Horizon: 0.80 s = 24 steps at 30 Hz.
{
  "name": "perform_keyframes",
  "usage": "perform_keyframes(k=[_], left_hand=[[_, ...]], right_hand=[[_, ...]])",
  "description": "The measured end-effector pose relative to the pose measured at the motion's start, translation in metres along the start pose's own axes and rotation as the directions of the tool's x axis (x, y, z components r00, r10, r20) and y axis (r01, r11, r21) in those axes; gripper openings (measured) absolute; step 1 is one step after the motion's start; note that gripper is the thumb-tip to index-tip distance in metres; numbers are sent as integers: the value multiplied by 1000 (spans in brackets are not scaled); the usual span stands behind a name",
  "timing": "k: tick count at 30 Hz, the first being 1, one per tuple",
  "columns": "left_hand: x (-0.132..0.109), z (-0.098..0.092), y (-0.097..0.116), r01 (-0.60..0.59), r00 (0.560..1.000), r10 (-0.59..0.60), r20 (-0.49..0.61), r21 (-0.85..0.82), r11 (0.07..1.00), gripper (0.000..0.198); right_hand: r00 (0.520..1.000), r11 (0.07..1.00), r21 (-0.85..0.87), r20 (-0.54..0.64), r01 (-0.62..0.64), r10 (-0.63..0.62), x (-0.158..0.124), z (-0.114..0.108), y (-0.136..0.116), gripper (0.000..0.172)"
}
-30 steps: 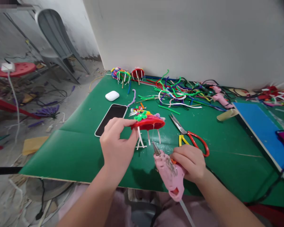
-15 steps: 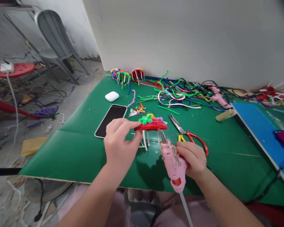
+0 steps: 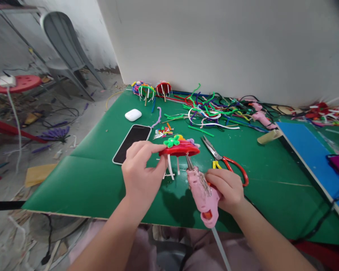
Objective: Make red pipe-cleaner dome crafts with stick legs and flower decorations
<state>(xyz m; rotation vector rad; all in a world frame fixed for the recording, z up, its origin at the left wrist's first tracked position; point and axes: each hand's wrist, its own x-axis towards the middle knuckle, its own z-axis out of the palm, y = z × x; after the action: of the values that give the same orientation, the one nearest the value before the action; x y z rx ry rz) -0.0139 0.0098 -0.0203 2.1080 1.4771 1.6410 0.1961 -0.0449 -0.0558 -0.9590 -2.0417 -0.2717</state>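
The right hand (image 3: 226, 188), wrapped tight around the glue gun (image 3: 202, 192), has raised its nozzle to the underside of the red ornament (image 3: 179, 150). The left hand (image 3: 141, 171) pinches the ornament's rim above the front middle of the bench (image 3: 73, 184), so gluing looks underway.

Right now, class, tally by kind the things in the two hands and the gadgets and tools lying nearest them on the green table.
Red craft piece, in left hand: 1
Pink glue gun, in right hand: 1
Scissors: 1
Phone: 1
White earbud case: 1
Total: 5
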Motion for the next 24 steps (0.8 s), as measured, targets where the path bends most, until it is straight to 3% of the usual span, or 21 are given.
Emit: perform_keyframes(k=[8, 13, 15, 19, 21, 24], left_hand=[[1, -2, -2, 35, 999, -34, 20, -36, 999, 14], [2, -1, -3, -60, 998, 60, -17, 5, 998, 13], [2, -1, -3, -47, 998, 49, -37, 50, 998, 12], [3, -1, -6, 197, 980, -197, 5, -18, 980, 11], [4, 0, -12, 336, 941, -337, 19, -144, 931, 9], [8, 0, -21, 447, 883, -469, 3, -305, 841, 11]], right_hand=[[998, 1000, -17, -61, -19, 18, 2, -1, -1, 11], [997, 1000, -16, -77, -24, 23, 1, 0, -2, 11], [993, 999, -19, -108, -49, 47, -2, 1, 0, 15], [972, 976, -83, -143, -199, 186, -8, -1, 8, 22], [945, 927, -181, -64, -328, 322, -8, -5, 15, 22], [852, 800, -415, 100, -434, 514, -4, -12, 25, 26]])
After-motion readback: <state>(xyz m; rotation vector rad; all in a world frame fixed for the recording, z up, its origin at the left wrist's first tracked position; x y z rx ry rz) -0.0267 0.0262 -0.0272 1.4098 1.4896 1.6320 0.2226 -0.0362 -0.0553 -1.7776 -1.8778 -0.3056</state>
